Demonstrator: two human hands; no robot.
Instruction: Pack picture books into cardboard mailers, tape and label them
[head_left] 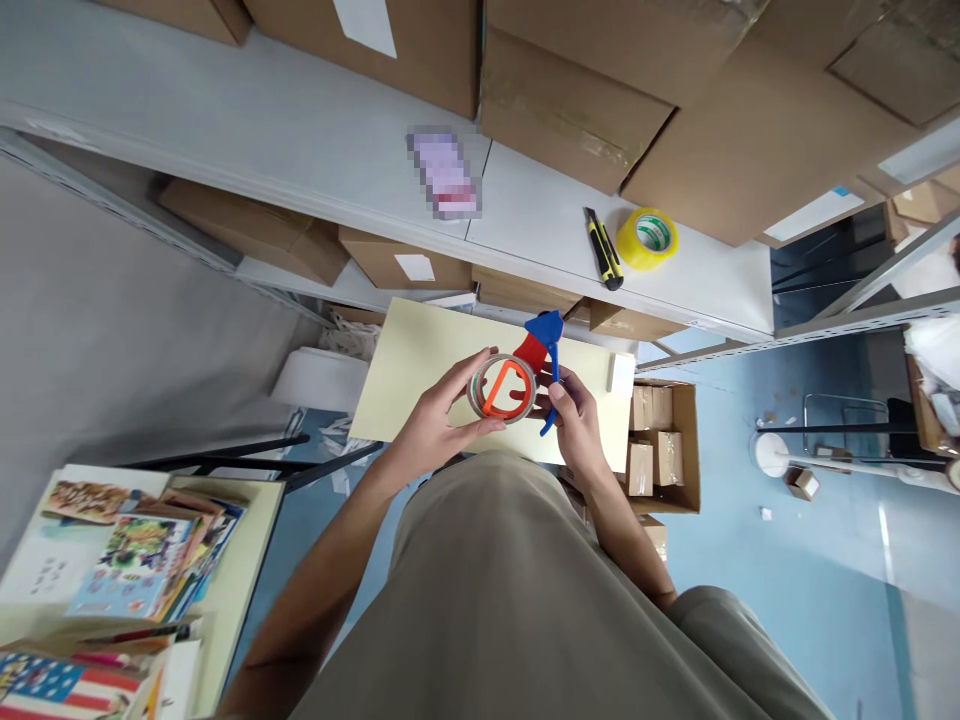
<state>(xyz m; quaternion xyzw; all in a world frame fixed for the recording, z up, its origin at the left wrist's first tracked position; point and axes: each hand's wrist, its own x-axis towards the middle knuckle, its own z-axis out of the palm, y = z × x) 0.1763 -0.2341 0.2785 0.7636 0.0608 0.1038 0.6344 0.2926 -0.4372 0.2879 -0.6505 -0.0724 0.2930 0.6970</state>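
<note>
I hold a tape dispenser in front of my body, above a pale yellow board (420, 350). My left hand (439, 415) wraps around its clear tape roll (501, 388), which sits on an orange hub. My right hand (574, 420) grips the dispenser's blue handle (553, 365); a red plate and a blue tip stick out past the roll. Both hands touch the same tool.
A grey shelf (300, 130) carries brown cartons, a yellow tape roll (647, 238) and a yellow-black utility knife (604, 248). An open carton of small boxes (664, 445) stands on the blue floor at right. Stacked picture books (142, 555) lie at lower left.
</note>
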